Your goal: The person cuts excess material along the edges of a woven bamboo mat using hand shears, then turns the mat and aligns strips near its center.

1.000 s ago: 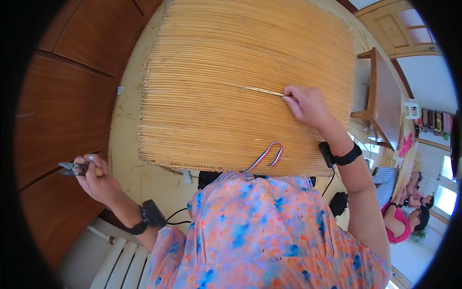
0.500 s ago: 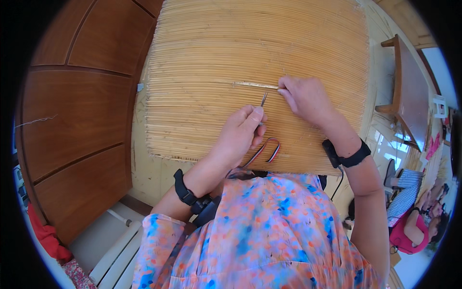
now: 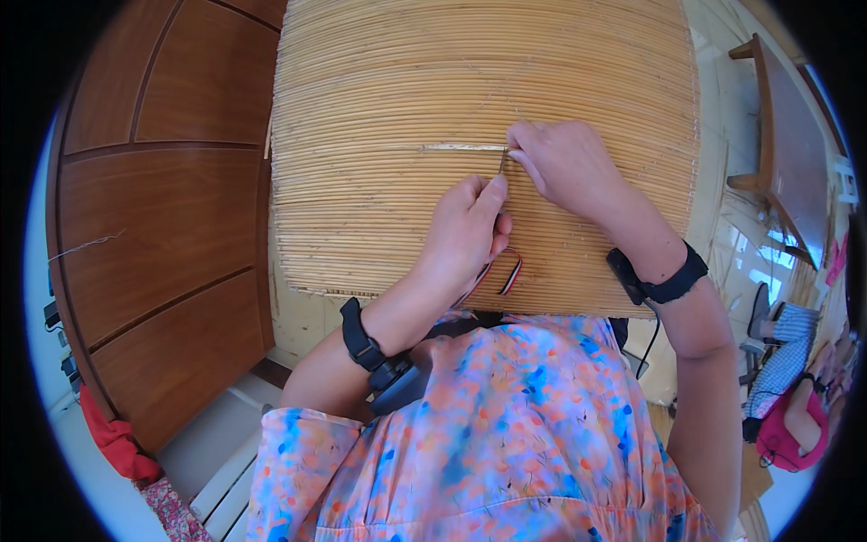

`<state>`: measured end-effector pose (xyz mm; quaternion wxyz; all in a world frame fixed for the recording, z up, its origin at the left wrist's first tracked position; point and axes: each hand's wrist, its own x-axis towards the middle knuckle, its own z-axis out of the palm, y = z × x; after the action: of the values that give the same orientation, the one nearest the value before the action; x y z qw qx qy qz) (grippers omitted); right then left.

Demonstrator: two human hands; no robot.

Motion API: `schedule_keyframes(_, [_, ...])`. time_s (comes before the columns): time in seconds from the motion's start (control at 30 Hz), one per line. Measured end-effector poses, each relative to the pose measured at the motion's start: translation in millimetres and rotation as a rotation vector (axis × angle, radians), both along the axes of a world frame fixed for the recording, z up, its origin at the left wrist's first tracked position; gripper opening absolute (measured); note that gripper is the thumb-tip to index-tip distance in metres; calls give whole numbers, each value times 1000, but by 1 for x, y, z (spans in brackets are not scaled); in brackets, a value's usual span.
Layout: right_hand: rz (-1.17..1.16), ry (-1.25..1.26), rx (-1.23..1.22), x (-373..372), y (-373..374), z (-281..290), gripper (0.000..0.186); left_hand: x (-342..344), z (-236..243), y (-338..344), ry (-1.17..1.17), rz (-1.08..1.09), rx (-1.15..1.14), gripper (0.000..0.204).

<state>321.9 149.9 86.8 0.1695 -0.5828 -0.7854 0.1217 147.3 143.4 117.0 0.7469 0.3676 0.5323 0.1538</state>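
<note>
A mat of straw-coloured reeds fills the middle. My right hand is closed at the right end of a pale reed strip lying along the rows, pinching it between thumb and fingers. Just below, my left hand is closed round pliers, mostly hidden in the palm; their narrow metal tip points up to the strip beside my right fingertips. Whether the tip touches the strip I cannot tell. A striped ribbon lies on the mat near my left hand.
Brown wooden panels stand at left, above a white radiator. A wooden table stands at right. At lower right a person in pink is near another person, partly visible. Red cloth is at the left rim.
My left hand has moved from the far left onto the mat beside my right hand, bringing the pliers to the strip. My right hand still holds the strip's end.
</note>
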Motion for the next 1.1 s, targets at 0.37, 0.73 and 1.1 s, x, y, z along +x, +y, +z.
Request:
schedule_keyframes(0.37, [-42,-13,-14,-4,-1,5,12,6,-1,2,26,6,23,26])
schedule_keyframes(0.73, [-130,95,-31,0,-7,7,10,7,-7,1,53,5,111,25])
schedule_keyframes(1.1, [-105,64,-7,-1,-8,4,9,7,-6,0,93,-27,147,26])
